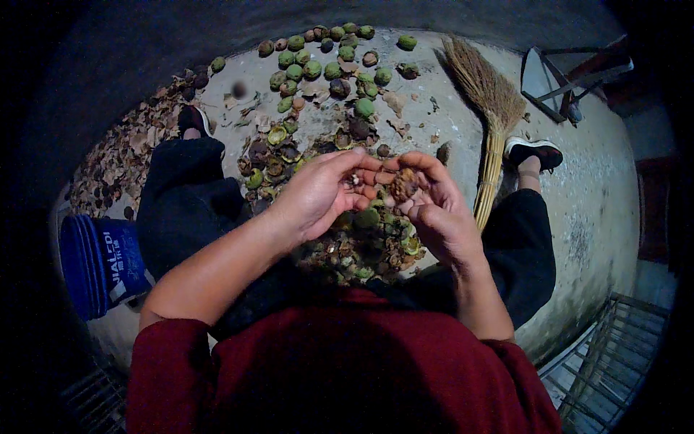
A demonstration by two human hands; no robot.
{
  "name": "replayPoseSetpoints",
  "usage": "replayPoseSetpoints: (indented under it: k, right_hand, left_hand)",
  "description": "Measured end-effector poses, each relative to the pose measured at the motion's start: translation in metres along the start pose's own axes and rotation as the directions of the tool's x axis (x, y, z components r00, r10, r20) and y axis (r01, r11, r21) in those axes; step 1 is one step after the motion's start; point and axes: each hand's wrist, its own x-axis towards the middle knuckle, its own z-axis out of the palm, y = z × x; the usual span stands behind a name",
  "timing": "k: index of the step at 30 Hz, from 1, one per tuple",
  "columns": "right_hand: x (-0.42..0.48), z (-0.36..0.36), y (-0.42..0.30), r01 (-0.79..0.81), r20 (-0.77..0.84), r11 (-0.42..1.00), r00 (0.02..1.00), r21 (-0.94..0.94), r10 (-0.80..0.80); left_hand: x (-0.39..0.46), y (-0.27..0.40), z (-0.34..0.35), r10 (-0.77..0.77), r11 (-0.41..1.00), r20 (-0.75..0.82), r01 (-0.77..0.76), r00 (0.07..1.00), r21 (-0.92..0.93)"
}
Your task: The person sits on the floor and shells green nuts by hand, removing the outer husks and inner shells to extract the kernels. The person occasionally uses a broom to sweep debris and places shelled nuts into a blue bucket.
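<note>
My right hand (442, 209) holds a brown, wrinkled walnut piece (404, 184) between thumb and fingers. Close beside it, the curled fingers of my left hand (325, 187) cradle a small pale fragment (354, 180), perhaps kernel; it is too small to tell. The fingertips of both hands meet or nearly meet at the walnut piece. Below them lies a heap of split green and brown walnut husks (366, 217), partly hidden by my hands. Further off, many whole walnuts in green husks (313, 69) are spread over the concrete floor (444, 114).
A straw broom (490, 108) lies on the right near my shoe (534, 153). Stacked blue buckets (103, 266) lie tipped at my left. Dry leaves (124, 152) are piled along the left wall. A metal frame (569, 81) stands far right, and a slatted rack (607, 358) near right.
</note>
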Motion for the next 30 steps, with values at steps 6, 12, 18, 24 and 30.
replayPoseSetpoints:
  k: [6, 12, 18, 24, 30]
  right_hand:
    - [0.000, -0.002, -0.001, -0.034, -0.072, 0.995, 0.997, 0.096, 0.041]
    - [-0.004, -0.007, -0.001, 0.013, -0.140, 0.946, 0.988, -0.324, -0.062]
    - [-0.003, 0.000, 0.003, 0.062, -0.184, 0.944, 0.975, -0.324, -0.127]
    - [-0.002, -0.005, 0.003, 0.008, -0.166, 0.978, 0.985, -0.209, -0.043]
    - [0.002, -0.009, 0.005, -0.060, -0.169, 0.998, 0.984, -0.022, 0.055]
  left_hand:
    - [-0.009, 0.006, 0.016, 0.067, 0.973, 0.018, -0.070, 0.998, 0.221]
    - [-0.010, 0.002, 0.023, 0.210, 0.902, 0.112, -0.237, 0.971, 0.360]
    - [-0.010, 0.000, 0.018, 0.175, 0.905, 0.127, -0.211, 0.976, 0.369]
    - [-0.012, 0.004, 0.020, 0.120, 0.954, 0.125, -0.150, 0.985, 0.260]
    - [-0.012, 0.004, 0.018, 0.093, 0.979, 0.103, -0.109, 0.990, 0.170]
